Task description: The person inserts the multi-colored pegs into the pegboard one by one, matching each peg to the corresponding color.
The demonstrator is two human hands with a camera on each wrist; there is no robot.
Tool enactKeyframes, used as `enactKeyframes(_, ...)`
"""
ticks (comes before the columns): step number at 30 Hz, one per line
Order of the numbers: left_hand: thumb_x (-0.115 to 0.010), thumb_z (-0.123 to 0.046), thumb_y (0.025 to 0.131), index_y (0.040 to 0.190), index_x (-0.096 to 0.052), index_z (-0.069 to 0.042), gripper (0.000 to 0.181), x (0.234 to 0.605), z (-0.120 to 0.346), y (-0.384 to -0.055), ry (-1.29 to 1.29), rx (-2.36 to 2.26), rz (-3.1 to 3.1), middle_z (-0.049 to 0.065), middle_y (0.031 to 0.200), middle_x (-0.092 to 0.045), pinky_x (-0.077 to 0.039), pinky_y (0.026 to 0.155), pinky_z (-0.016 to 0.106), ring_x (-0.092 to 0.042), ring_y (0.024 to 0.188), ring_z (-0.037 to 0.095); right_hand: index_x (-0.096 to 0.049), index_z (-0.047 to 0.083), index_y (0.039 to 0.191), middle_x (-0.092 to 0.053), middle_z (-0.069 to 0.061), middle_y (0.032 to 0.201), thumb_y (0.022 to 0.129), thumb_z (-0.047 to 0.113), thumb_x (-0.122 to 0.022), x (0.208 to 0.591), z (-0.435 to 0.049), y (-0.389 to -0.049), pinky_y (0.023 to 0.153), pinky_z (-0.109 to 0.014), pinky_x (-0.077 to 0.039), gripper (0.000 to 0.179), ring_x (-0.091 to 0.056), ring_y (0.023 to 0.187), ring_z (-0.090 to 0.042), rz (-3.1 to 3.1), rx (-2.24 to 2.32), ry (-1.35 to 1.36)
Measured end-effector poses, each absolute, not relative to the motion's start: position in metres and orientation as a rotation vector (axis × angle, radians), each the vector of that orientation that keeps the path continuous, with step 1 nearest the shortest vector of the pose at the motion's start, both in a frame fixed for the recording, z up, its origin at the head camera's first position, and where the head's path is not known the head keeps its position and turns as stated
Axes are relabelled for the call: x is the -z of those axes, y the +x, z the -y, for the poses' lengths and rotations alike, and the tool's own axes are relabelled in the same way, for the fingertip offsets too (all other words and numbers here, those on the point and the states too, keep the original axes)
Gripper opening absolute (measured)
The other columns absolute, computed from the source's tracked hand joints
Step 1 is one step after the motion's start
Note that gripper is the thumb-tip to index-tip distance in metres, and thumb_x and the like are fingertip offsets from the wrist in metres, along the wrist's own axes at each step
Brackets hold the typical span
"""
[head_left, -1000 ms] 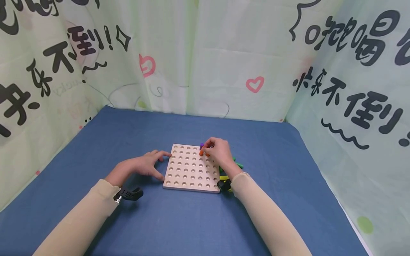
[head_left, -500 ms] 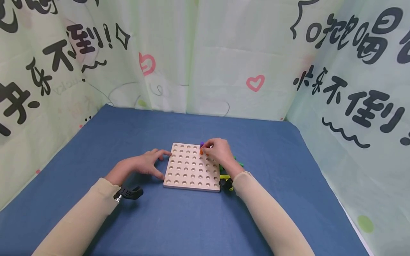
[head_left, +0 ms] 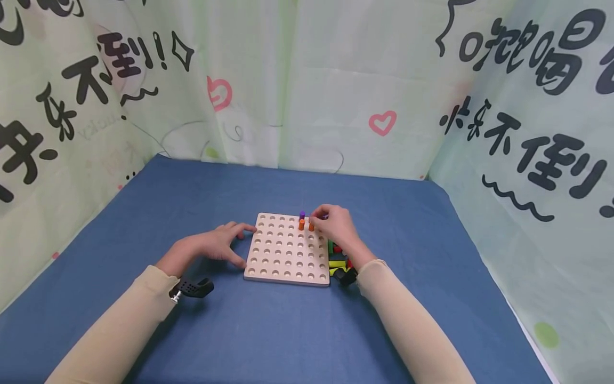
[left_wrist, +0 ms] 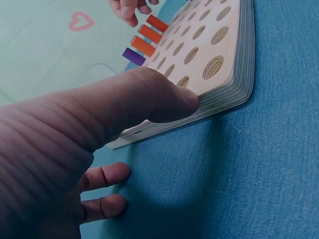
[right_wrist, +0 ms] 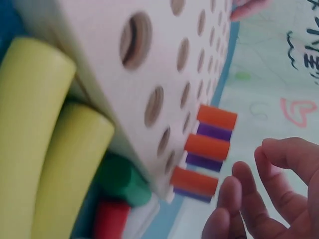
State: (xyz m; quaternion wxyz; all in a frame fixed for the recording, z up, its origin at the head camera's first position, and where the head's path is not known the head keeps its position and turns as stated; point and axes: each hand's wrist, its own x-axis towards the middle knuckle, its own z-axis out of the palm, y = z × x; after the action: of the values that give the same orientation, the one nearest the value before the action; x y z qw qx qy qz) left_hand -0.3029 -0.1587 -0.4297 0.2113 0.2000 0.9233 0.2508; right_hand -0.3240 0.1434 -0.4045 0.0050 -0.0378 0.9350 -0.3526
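A light wooden pegboard (head_left: 282,268) with rows of round holes lies on the blue cloth. My left hand (head_left: 221,245) is at its left side, the thumb (left_wrist: 172,102) touching the board's edge and the fingers spread. Three orange pegs (right_wrist: 207,147) stand upright in the board, in front of three purple pegs (right_wrist: 214,131) at the far right corner. Beside them my right hand (head_left: 334,224) hovers with bent fingers. In the right wrist view its fingertips are apart from the pegs, with nothing visible between them.
Loose yellow pegs (right_wrist: 35,129), a green peg (right_wrist: 122,181) and a red peg (right_wrist: 112,219) lie along the board's right side. A pale curtain (head_left: 331,96) with writing and hearts surrounds the blue cloth (head_left: 268,330).
My right hand has let go of the orange peg, which stands in its hole, and has shifted slightly right. The left hand has stayed at the board's left edge.
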Motion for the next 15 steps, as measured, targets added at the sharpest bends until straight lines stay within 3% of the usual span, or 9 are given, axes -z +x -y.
enactKeyframes(7,-0.080,-0.046,0.069,0.145,-0.033,-0.028,0.091,0.430,0.159,-0.303,0.587,-0.690,-2.568,0.009,0.125,-0.043,-0.036,0.093,0.050,-0.039,0.116,0.029,-0.067,0.019,0.097,-0.065,-0.003,0.104,0.091,0.034,-0.062,0.399,-0.169,-0.319,0.071,-0.036,-0.049,0.017,-0.057,0.093,-0.023,-2.966,1.035,-0.076)
enactKeyframes(15,-0.080,-0.046,0.070,0.145,-0.033,-0.027,0.091,0.430,0.159,-0.304,0.586,-0.694,-2.567,0.010,0.126,-0.042,-0.036,0.095,0.051,-0.039,0.117,0.030,-0.065,0.016,0.103,-0.063,-0.006,0.106,0.091,0.030,-0.064,0.407,-0.195,-0.312,0.072,-0.034,-0.048,0.019,-0.056,0.091,-0.023,-2.890,0.905,-0.034)
